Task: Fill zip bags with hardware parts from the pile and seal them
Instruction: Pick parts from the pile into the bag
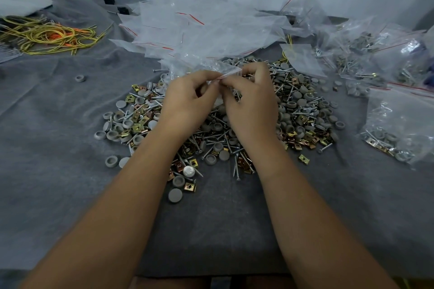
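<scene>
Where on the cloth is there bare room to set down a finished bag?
Bare grey cloth lies left of the hardware pile, below the yellow cords, with only a stray cap or two. More shows near the front edge between the forearms. Crowded: the filled bags at right and the empty bags behind.

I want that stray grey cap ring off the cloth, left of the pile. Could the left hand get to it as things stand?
Probably not yet: the left hand pinches the zip bag together with the right hand. The cloth toward the cap ring lies bare.
</scene>
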The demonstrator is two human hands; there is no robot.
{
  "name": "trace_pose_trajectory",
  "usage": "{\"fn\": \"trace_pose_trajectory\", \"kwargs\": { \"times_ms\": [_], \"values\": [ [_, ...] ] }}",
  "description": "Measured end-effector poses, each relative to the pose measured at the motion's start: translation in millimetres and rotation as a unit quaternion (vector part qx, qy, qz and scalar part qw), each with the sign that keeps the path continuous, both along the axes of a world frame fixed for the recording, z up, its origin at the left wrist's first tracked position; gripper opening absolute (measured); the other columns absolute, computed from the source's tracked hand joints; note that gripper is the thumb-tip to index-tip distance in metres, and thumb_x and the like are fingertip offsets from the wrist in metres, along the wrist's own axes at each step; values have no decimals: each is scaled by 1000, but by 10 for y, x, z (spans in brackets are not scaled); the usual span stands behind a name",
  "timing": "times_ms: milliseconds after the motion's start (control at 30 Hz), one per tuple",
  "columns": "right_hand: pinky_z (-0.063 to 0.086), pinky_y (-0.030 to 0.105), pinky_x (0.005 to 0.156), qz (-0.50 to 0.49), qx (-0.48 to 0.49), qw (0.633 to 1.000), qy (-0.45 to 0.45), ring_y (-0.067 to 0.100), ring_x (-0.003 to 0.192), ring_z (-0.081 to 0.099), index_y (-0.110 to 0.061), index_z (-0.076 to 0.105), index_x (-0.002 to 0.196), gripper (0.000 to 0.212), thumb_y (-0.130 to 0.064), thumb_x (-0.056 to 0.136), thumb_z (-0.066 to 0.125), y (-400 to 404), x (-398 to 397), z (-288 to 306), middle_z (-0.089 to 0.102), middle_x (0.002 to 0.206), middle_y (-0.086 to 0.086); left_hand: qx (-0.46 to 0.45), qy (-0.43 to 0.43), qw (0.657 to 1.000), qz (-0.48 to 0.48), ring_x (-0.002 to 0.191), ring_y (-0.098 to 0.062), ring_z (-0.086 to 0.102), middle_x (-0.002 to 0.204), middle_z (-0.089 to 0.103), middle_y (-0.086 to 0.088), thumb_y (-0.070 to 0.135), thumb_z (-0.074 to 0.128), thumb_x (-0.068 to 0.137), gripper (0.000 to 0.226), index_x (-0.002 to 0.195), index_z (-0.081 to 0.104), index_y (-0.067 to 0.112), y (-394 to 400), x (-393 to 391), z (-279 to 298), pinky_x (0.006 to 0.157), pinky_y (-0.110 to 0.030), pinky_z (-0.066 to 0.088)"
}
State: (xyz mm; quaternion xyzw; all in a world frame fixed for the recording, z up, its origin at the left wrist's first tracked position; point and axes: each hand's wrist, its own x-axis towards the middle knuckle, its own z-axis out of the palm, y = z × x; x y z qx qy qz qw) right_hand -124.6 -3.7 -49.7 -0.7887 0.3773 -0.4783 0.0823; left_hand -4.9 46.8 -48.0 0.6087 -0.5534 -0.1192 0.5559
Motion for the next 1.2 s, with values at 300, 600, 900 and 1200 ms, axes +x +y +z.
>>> {"fn": "trace_pose_trajectory", "kwargs": {
  "times_ms": [300,600,900,1200],
  "values": [
    [45,18,79,14,-25,997,-72,12,93,52,-13,75,101,17,-18,91,62,-14,-56,57,54,108,6,-21,36,992,122,37,-1,36,53,49,9,13,49,97,26,112,71,17,-35,64,-4,40,-12,27],
    [47,36,78,-113,80,990,24,21,104,49,-19,72,99,19,-11,88,58,-95,-178,87,49,94,-4,-63,12,978,199,41,-3,39,50,44,13,22,46,96,31,117,69,18,3,109,24,43,-15,28],
    [22,40,106,-70,58,964,251,26,128,29,-33,54,135,40,-35,95,50,-92,-145,-42,40,138,3,40,-21,989,142,37,-2,38,47,46,9,21,48,98,26,113,69,21,-40,92,-34,44,-25,33],
    [29,38,98,-113,43,969,214,23,117,39,-23,63,123,34,-24,90,55,-108,-156,-4,55,118,-1,37,-13,989,141,38,-2,40,41,44,12,19,47,97,27,112,70,20,-40,104,-23,40,-14,29]
  ]
}}
